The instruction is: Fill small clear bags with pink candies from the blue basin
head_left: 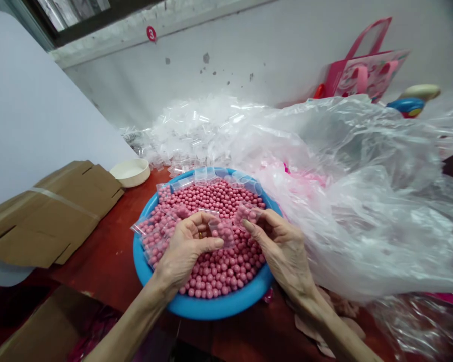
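Observation:
A blue round basin (211, 306) full of pink beads (219, 266) sits on the red table in front of me. My left hand (184, 249) is closed in a pinch on a small clear zip bag (222, 230) partly filled with pink beads, held over the basin. My right hand (281, 249) is closed on a second small clear bag of beads (246, 213) just to the right of the first. Several more small clear bags (156, 234), some holding beads, lie on the bead pile along the basin's left and far rim.
A large crumpled clear plastic sheet (362, 201) covers the right side. A heap of small clear bags (196, 125) lies behind the basin. A cream dish (131, 172) and flattened cardboard (49, 211) sit to the left; a pink gift bag (362, 70) stands far right.

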{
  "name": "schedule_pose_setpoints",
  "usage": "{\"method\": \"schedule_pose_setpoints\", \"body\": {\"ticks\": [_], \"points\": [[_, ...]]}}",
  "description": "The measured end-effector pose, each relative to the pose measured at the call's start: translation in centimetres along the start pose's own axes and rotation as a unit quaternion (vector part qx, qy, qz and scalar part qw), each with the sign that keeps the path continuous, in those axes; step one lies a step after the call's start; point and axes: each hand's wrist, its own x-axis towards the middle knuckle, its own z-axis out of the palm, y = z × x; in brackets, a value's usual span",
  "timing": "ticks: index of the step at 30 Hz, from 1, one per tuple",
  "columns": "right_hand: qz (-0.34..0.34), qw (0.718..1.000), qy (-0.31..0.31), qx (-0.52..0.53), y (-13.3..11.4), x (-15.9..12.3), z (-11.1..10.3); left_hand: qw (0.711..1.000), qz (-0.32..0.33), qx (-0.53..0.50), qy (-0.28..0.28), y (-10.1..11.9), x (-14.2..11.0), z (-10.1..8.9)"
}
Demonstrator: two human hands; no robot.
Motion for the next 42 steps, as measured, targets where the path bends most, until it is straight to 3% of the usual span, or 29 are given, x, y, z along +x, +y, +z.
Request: {"method": "schedule_pose_setpoints", "body": {"ticks": [10, 15, 20, 24, 30, 32, 37, 42], "points": [[-0.022, 0.999, -0.017, -0.041, 0.4, -0.1, 0.1, 0.987, 0.075, 0.136, 0.040, 0.2, -0.4, 0.3], [-0.012, 0.999, -0.024, -0.043, 0.3, 0.0, 0.0, 0.940, 0.121, 0.314, 0.055, -1.0, -0.5, -0.7], [-0.017, 0.998, -0.019, -0.052, 0.1, -0.1, 0.1, 0.928, 0.172, 0.327, -0.043, -2.4, -0.4, -1.9], [-0.024, 0.998, -0.009, -0.060, 0.0, -0.2, 0.0, 0.900, 0.181, 0.374, -0.130, -2.8, 0.8, -1.4], [-0.028, 0.999, 0.013, -0.035, 0.2, -0.1, 0.1, 0.899, 0.104, 0.346, -0.248, -1.7, 2.3, 0.9], [-0.022, 0.999, 0.020, -0.025, 0.2, -0.1, 0.1, 0.901, 0.090, 0.336, -0.260, -1.2, 2.3, 1.4], [-0.015, 0.999, 0.032, 0.003, 0.2, -0.1, 0.1, 0.951, -0.020, 0.206, -0.229, -0.4, 1.8, 1.7], [-0.009, 0.999, 0.044, 0.022, 0.2, -0.1, 0.2, 0.977, -0.102, 0.110, -0.154, -0.1, 1.3, 1.2]]}}
